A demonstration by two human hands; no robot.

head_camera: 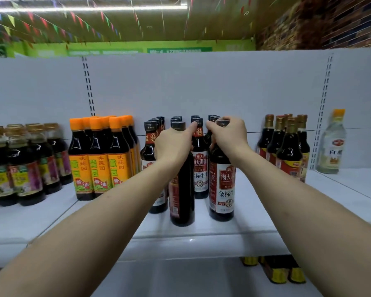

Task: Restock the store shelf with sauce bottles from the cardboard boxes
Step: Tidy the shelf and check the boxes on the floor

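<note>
White shelf (255, 213) carrying rows of dark sauce bottles. The left hand (173, 144) is closed around the neck of one dark bottle (181, 198) standing nearest the shelf's front edge, its label turned aside. The right hand (228, 136) is closed around the neck and cap of a second bottle (221, 189), label facing forward. Both stand upright at the heads of matching rows (198, 159) that run toward the back panel, probably so each new bottle extends its own file. Orange-capped bottles (100, 157) occupy the shelf to the left. No cardboard boxes are in view. Neck grips likely allow fine turning and alignment.
</note>
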